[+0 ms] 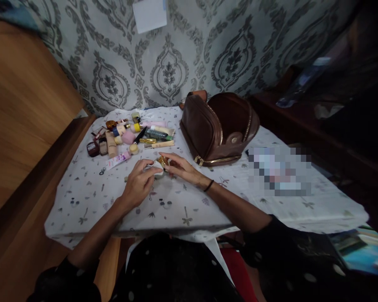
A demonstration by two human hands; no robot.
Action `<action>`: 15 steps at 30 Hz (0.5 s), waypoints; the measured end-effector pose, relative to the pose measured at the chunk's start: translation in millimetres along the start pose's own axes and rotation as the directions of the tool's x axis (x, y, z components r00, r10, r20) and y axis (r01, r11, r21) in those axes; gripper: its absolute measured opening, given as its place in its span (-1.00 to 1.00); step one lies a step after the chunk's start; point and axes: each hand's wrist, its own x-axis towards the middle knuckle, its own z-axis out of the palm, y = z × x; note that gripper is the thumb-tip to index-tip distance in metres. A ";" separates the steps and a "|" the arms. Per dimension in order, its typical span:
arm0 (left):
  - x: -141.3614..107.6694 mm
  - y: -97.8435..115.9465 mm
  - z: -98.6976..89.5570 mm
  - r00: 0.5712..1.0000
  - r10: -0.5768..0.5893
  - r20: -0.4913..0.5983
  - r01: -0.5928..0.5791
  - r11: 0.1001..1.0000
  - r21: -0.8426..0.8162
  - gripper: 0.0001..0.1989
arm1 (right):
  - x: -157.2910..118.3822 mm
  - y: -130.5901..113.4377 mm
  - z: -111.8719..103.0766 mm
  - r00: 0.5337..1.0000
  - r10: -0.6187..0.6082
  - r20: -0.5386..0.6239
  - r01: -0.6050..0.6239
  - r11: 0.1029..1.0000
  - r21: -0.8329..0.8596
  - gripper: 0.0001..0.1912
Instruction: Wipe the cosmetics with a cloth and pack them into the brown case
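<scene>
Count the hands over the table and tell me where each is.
2. The left hand, in front of the cosmetics, holds a white cloth-like piece; the right hand is beside it, nearer the brown bag, with a small gold-coloured item. No others show.

Bench (91, 201) clear at lower left of frame; cosmetics (128, 137) block left of centre, brown zippered bag (198, 126) upper right-of-centre.
</scene>
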 end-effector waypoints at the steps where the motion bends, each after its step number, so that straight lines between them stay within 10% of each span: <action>1: 0.8 0.5 0.2 1.000 0.009 0.002 -0.009 1.000 0.006 -0.62 | -0.3 0.1 0.3 1.000 -0.001 0.000 0.001 1.000 0.008 -0.38; 15: -5.4 -3.3 -2.8 0.999 -0.029 0.015 0.030 0.995 -0.092 -0.68 | 0.3 -12.7 4.4 0.992 0.080 -0.102 -0.091 0.990 -0.111 -0.49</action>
